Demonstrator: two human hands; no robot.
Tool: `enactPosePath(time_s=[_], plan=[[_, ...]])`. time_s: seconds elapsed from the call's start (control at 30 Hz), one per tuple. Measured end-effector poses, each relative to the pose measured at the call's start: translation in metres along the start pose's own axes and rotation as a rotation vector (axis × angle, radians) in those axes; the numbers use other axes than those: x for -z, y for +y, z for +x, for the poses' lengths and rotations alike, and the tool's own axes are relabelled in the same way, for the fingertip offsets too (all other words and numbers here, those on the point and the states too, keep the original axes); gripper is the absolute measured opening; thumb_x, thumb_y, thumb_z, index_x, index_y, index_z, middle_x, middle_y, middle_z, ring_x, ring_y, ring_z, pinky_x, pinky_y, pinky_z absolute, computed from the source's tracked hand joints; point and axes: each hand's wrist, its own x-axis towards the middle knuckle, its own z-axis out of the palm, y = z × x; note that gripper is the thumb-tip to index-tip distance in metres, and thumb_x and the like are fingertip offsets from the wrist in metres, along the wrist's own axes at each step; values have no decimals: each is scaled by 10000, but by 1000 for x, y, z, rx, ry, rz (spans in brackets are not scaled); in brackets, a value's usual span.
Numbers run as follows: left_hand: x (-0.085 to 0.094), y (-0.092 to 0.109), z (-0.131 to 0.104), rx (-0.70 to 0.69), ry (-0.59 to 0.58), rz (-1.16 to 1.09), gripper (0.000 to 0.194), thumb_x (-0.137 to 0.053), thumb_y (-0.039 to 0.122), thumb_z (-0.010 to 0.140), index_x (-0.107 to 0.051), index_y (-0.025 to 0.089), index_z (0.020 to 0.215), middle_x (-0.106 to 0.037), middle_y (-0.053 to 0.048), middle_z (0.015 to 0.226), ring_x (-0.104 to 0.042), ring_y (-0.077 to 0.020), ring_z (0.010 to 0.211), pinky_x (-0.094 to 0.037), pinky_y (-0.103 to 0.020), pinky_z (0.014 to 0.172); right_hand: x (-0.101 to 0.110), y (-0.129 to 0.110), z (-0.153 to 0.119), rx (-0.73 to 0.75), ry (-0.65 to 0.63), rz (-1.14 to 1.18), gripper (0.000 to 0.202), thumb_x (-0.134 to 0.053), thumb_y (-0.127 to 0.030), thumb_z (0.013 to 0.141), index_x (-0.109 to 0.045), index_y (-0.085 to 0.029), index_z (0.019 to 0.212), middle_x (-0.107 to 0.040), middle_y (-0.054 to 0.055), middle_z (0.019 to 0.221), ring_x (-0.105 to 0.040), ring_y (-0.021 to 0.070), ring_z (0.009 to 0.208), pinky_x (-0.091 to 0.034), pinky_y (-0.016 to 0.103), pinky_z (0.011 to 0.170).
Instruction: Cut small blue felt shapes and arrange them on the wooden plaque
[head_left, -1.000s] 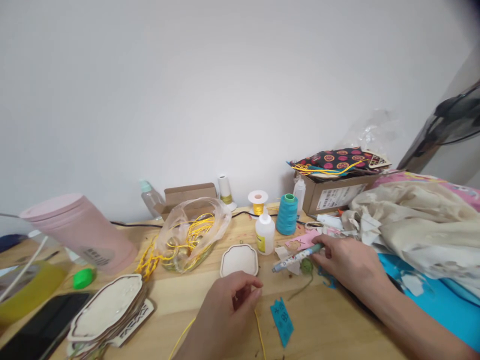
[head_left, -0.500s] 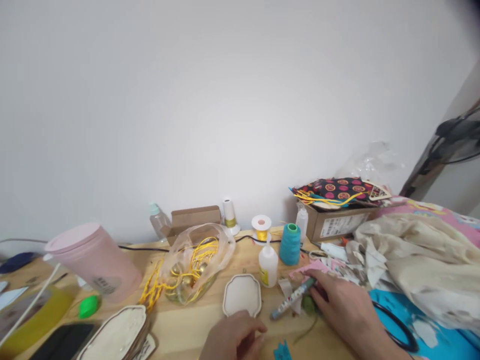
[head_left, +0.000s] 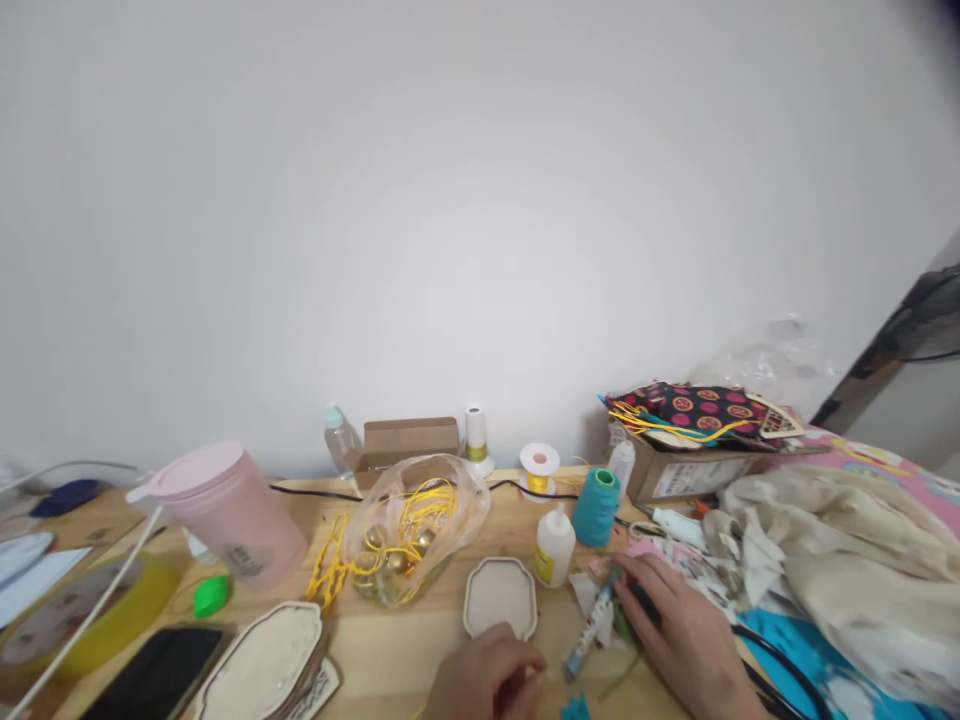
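— Wood table, cluttered, against a bare white wall. How far along does the work look?

— Early, by the look of it. Nearest, the left hand sits at the bottom edge, fingers curled shut; nothing shows inside them. The right hand, at its 3 o'clock, lies palm down with its fingertips touching a pen. Whether it pinches the pen or only rests on it cannot be told.

— And the pen itself?

— Lying on the table, tilted, tip toward the person, just beside the right hand's 9 o'clock. A blank plaque sits at the left hand's 12 o'clock, apart from it. No mark or cord shows on it, so it seems untouched.

— Anything finished?

— Hard to say. A stack of plaques lies at the left hand's 9 o'clock beside a phone; they look bare too.

— Farther back?

— A glue bottle and a teal spool at the plaque's 1 o'clock, a clear bag of yellow cord and bells at its 10 o'clock, then a pink cup. Beige cloth is heaped at 3 o'clock. Near the wall stands a box.
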Motion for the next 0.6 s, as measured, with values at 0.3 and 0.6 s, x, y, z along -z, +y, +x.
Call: enactPosePath(time_s=[0.3,0.6], plan=[[15,8,-4,-5,81,-27,189,-425,151,778,-608,197,782,-606,-17,676,-579,-133,585,-428,-197,549,24,-43,-7,127,-344,151,121,-604,-117,671,-635,-233,659,-584,10,799,-519,189,776,-404,273,659],[22,7,-10,-68,53,142,196,-437,178,745,-605,229,832,-635,-14,758,-577,-113,502,-434,-184,489,15,-62,-20,-45,-433,141,394,-780,-166,472,-601,-209,820,-585,14,872,-516,199,781,-395,260,663]])
